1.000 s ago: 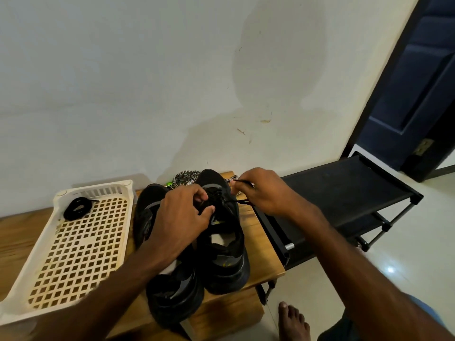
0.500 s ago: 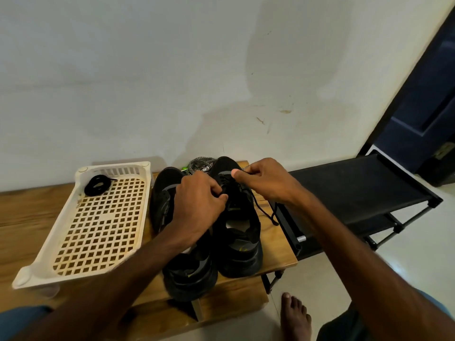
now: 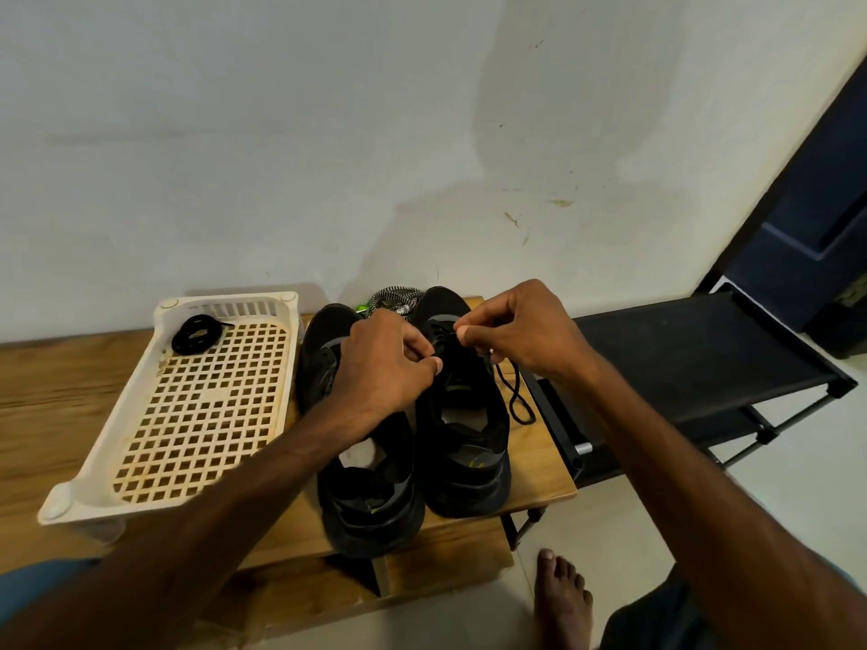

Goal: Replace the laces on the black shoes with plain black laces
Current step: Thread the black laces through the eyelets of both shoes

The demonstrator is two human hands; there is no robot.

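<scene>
Left hand [image 3: 384, 363] and right hand [image 3: 520, 330] now closer together, each grip tight on the black lace [image 3: 510, 392].

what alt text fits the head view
A right hand pinches a thin black lace at the right black sneaker of a pair on a wooden bench, while the left hand grips its upper. A coiled black lace lies in a cream perforated plastic tray.

- Shoes [image 3: 469, 480]: black, with grey panels and small yellow-green marks.
- Threaded lace [image 3: 516, 396], on the shoes: plain black.
- Coiled lace [image 3: 197, 334], left of the shoes: black.
- Basket [image 3: 230, 300], left of the shoes: cream, square-hole grid.
- Cord [image 3: 394, 297], behind the shoes: black-and-white speckled.
- Table [image 3: 47, 391], under the shoes: brown wood grain.
</scene>
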